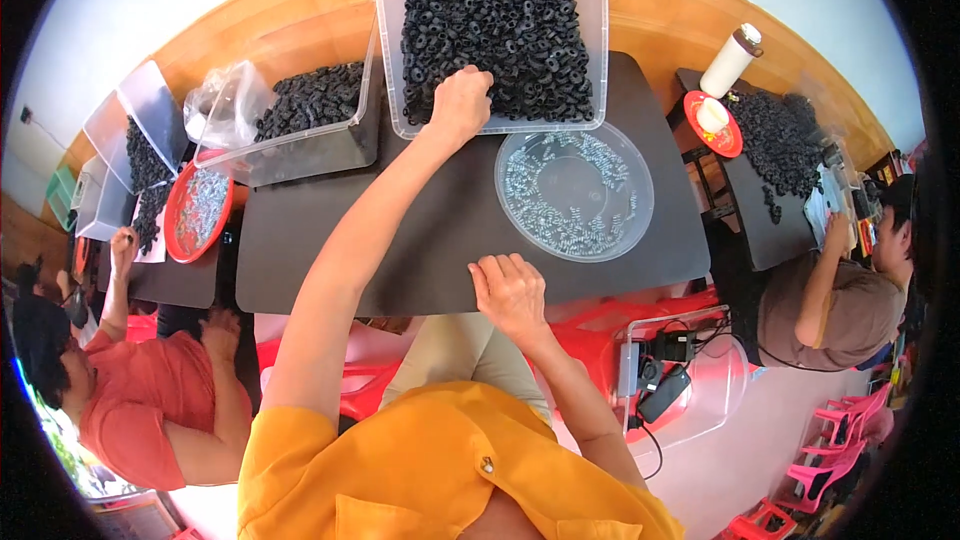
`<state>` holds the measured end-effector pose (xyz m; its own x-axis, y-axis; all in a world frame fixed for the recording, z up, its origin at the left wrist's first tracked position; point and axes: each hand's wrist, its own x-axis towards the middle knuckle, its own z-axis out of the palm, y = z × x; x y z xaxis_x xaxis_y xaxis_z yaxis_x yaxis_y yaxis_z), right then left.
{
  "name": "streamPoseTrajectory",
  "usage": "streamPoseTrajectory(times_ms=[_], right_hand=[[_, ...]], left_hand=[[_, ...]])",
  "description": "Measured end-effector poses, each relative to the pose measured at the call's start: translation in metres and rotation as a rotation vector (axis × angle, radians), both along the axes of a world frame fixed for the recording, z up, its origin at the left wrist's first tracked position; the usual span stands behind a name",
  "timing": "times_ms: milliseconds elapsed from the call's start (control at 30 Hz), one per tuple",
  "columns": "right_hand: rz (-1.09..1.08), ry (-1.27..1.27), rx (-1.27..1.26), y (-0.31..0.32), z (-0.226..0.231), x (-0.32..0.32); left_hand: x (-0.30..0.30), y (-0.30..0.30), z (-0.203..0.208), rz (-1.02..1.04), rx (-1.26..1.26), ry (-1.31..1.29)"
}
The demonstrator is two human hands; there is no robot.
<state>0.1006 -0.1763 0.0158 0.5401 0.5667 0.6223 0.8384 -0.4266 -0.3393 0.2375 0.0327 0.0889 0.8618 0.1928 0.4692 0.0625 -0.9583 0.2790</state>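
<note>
My left hand [462,103] reaches over the front wall of a large clear plastic bin [390,30]. Its fingers are curled closed against the heap of small black ring-like plastic parts [500,25] inside; whatever they grip is hidden. Close to the table's front edge, my right hand [510,292] is held with fingers bent and thumb drawn in, and anything between them is too small to make out. Just beyond it sits a round clear tray [572,191] with small metal springs [535,220] scattered in a ring.
A second clear bin [300,155] of black parts stands left on the dark table [330,240]. Co-workers sit at side tables, one in red [160,390], one in brown [830,305]. Red stools and a clear box of black devices [665,385] are below the edge.
</note>
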Motion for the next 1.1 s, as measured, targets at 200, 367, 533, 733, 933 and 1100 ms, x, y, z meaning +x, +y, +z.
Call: streamPoseTrajectory(times_ms=[200, 367, 533, 733, 933, 1100], right_hand=[[0.007, 0.016, 0.005, 0.0, 0.004, -0.001], [0.054, 0.072, 0.039, -0.003, 0.006, 0.002], [0.116, 0.172, 0.274, -0.019, 0.042, 0.009], [-0.116, 0.132, -0.086, -0.022, 0.062, 0.116], [-0.056, 0.068, -0.218, -0.008, 0.033, 0.169], [0.013, 0.294, -0.371, -0.012, 0.025, 0.19]], left_hand=[[0.006, -0.001, -0.009, 0.032, 0.134, 0.015], [-0.018, -0.002, -0.002, -0.07, -0.065, -0.148], [-0.081, -0.007, 0.003, -0.131, -0.544, -0.217], [-0.148, -0.036, -0.047, -0.166, -1.214, -0.116], [-0.171, -0.069, -0.078, -0.084, -1.224, -0.047], [-0.176, -0.071, -0.074, -0.102, -1.143, -0.054]])
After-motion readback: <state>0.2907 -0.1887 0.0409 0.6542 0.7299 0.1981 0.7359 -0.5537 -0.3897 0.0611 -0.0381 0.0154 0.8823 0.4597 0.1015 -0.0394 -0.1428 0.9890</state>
